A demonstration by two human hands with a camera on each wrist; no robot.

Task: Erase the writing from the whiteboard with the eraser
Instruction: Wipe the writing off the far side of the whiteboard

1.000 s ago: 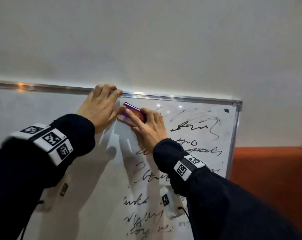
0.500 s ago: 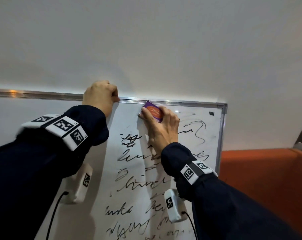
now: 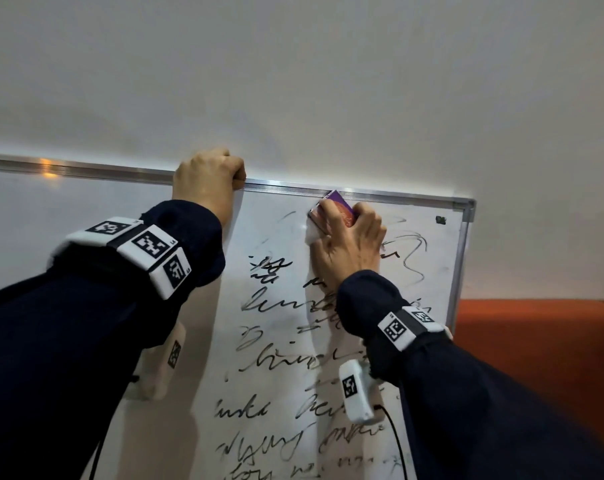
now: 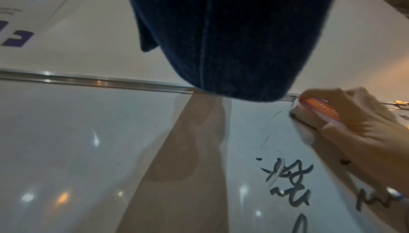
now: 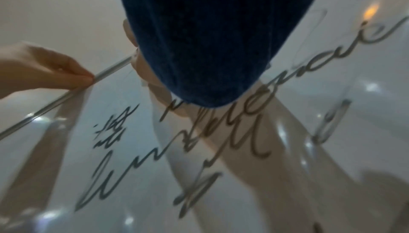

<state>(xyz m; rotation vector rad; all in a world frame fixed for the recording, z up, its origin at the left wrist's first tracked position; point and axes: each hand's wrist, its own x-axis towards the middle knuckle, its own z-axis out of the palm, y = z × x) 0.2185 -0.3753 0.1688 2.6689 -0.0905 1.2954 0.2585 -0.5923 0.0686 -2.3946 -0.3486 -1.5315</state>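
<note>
A whiteboard [image 3: 276, 237] with a metal frame leans on the wall, covered in black scribbled writing [image 3: 279, 303] over its right half. My right hand [image 3: 349, 237] grips a purple and orange eraser [image 3: 340, 209] and presses it on the board just under the top rail, near the right corner. The eraser [image 4: 318, 109] also shows at the right of the left wrist view, held in that hand [image 4: 363, 128]. My left hand [image 3: 208, 178] is curled over the top rail [image 3: 103, 173], left of the eraser. In the right wrist view the left hand [image 5: 44, 68] pinches the rail.
A plain pale wall [image 3: 293, 81] rises above the board. An orange upholstered seat [image 3: 543, 358] stands to the right of the board's edge. The board's left half [image 3: 68, 202] carries no writing. Wrist cameras with cables hang under both dark sleeves.
My right hand has slid the eraser to the right along the top rail, leaving faint smears where the top scribbles were. My left hand went from flat on the board to curled over the rail.
</note>
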